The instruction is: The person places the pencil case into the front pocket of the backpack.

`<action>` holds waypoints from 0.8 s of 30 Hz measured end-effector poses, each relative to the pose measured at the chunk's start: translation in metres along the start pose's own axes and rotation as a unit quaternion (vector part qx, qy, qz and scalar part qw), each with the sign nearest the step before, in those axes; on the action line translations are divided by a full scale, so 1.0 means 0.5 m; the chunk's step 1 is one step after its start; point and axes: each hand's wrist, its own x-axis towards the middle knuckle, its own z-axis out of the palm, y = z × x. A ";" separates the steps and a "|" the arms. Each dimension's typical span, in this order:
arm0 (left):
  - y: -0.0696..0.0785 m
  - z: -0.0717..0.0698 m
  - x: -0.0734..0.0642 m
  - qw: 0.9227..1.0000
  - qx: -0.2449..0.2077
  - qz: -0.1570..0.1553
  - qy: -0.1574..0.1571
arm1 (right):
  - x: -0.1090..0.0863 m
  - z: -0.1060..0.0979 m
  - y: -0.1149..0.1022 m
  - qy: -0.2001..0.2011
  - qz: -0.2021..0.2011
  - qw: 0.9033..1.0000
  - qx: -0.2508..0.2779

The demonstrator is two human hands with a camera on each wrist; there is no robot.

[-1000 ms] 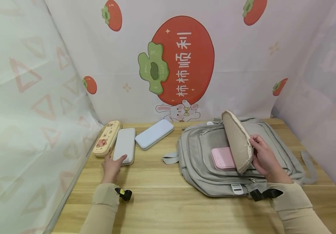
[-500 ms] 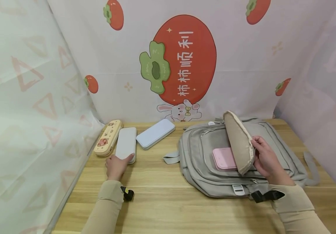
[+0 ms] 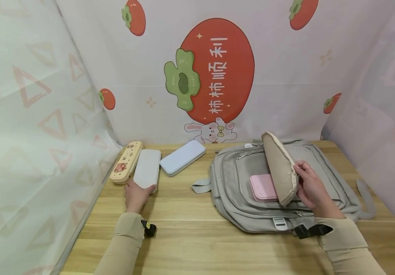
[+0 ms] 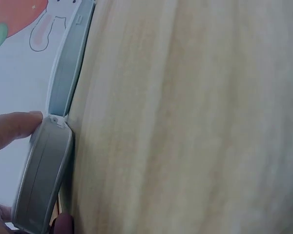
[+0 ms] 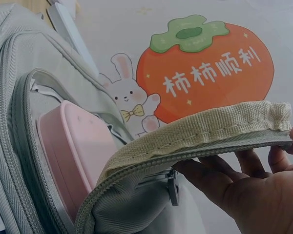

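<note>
My left hand [image 3: 137, 196] grips the near end of a white pencil case [image 3: 147, 168], thumb on its right side. In the left wrist view this case [image 4: 43, 175] is seen edge-on, fingers at both sides and a dark gap under its near end. My right hand [image 3: 313, 189] pinches the edge of a beige-lined pocket flap [image 3: 278, 168], holding it raised. The flap belongs to a grey backpack [image 3: 225, 194] lying flat. A pink case [image 3: 263, 188] sits partly inside the open pocket, its right part hidden by the flap in the head view.
Left of the white case lies a cream pencil case [image 3: 126, 162] with cartoon prints. A light blue case [image 3: 183, 157] lies to the right, towards the backdrop. The wooden table [image 3: 197, 252] is bordered by printed cloth at the back and sides.
My left hand has moved slightly right, from touching the white case to gripping it, and its near end has lifted a little. My right hand keeps the flap raised.
</note>
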 end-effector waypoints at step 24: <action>0.007 -0.015 -0.005 0.975 -0.214 0.008 0.063 | -0.001 0.006 -0.002 -0.006 0.000 1.000 -0.008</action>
